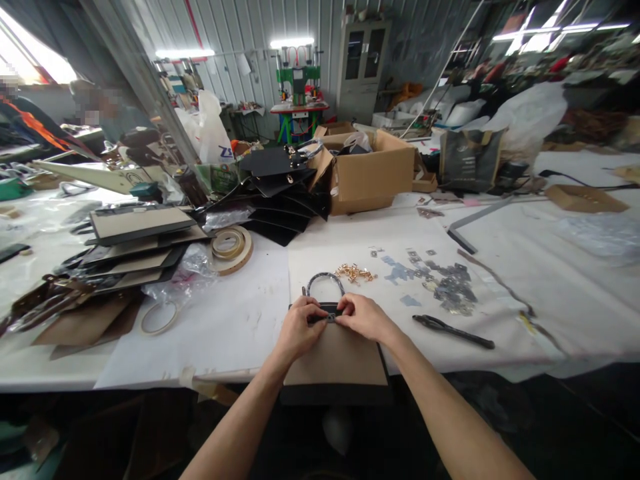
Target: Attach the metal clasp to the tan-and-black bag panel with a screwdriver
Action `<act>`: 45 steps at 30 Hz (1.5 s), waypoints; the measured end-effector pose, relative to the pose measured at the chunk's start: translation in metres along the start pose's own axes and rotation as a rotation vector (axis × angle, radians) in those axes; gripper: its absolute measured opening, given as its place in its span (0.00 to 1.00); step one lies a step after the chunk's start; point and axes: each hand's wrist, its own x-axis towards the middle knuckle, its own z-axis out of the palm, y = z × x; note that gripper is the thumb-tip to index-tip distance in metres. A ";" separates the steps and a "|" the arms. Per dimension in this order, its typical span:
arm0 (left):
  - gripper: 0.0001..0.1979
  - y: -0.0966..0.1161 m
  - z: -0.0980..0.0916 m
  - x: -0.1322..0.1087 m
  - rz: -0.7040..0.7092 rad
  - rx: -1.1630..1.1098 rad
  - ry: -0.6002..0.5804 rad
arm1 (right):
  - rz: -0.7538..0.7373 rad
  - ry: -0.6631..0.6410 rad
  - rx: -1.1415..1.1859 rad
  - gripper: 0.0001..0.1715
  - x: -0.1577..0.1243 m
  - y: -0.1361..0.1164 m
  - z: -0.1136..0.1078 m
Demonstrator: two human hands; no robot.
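Head view: I look down on a white-covered work table (240,327) that fills the middle of the frame.
Far left: a stack of flat brown-and-black card panels (135,250) lies at the left of the frame, with a thin pale tape ring (159,318) just below it.
Left of centre: a wide roll of tan tape (231,248) rests flat on the cloth, and behind it leans a fan of black stiff panels (283,200).
My left hand (299,328): low in the centre, fingers curled shut and pinching the top edge of the flat tan bag panel with black trim (335,357).
The bag panel: it lies at the near edge of the table, bottom centre, its lower part hanging over the edge towards me; the grey curved handle loop (325,281) stands out from its top edge, just above my knuckles.
My right hand (365,317): touching the left one, fingers closed on the same top edge, thumb pressed at the small metal fitting between the hands.
Just above, right of centre: a little heap of gold metal clasps (355,272), near the handle.
Right: scattered dark grey metal plates (450,287), and below them black-handled pliers (453,331) lying apart from my hand.
Upper centre: an open brown cardboard box (370,173).
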 end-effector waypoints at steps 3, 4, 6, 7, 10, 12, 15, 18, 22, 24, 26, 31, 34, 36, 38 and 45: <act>0.12 0.003 -0.001 0.001 -0.016 -0.008 -0.014 | 0.057 -0.027 -0.149 0.11 0.005 -0.012 -0.004; 0.12 0.004 -0.001 0.001 -0.022 -0.006 -0.017 | 0.073 -0.039 -0.191 0.10 0.006 -0.015 -0.006; 0.13 0.005 -0.003 0.002 -0.024 -0.007 -0.031 | 0.095 -0.055 -0.251 0.10 0.007 -0.019 -0.007; 0.13 0.004 -0.004 0.003 -0.021 -0.013 -0.043 | 0.099 -0.056 -0.265 0.10 0.006 -0.020 -0.008; 0.13 0.000 -0.008 0.005 -0.009 -0.036 -0.080 | 0.043 -0.032 -0.242 0.11 0.004 -0.018 -0.009; 0.15 -0.002 -0.010 0.006 -0.015 -0.028 -0.085 | -0.044 0.008 -0.212 0.12 0.002 -0.016 -0.010; 0.19 -0.002 -0.011 0.007 -0.039 0.014 -0.074 | -0.146 0.073 -0.243 0.18 0.004 -0.015 -0.014; 0.21 0.003 -0.012 0.009 -0.015 0.128 -0.060 | -0.193 0.038 -0.317 0.24 0.012 -0.016 -0.019; 0.21 0.011 -0.017 0.015 -0.045 0.331 -0.108 | -0.187 -0.060 -0.278 0.35 0.021 -0.016 -0.023; 0.21 0.013 -0.021 0.019 -0.105 0.351 -0.134 | -0.161 -0.043 -0.251 0.44 0.023 -0.015 -0.023; 0.21 0.013 -0.023 0.022 -0.141 0.342 -0.150 | -0.092 -0.009 -0.262 0.51 0.023 -0.016 -0.024; 0.20 0.005 -0.028 0.024 -0.079 0.317 -0.170 | -0.038 -0.063 -0.253 0.57 0.028 -0.014 -0.026; 0.19 -0.001 -0.032 0.025 -0.021 0.325 -0.203 | -0.052 -0.103 -0.156 0.68 0.034 -0.012 -0.026; 0.18 -0.003 -0.034 0.025 -0.002 0.340 -0.224 | -0.048 -0.115 -0.109 0.72 0.037 -0.012 -0.025; 0.18 -0.005 -0.033 0.025 0.015 0.328 -0.233 | -0.049 -0.124 -0.080 0.74 0.039 -0.011 -0.024; 0.37 -0.002 -0.021 0.009 -0.202 0.215 0.085 | -0.048 -0.109 0.055 0.80 0.040 0.005 -0.022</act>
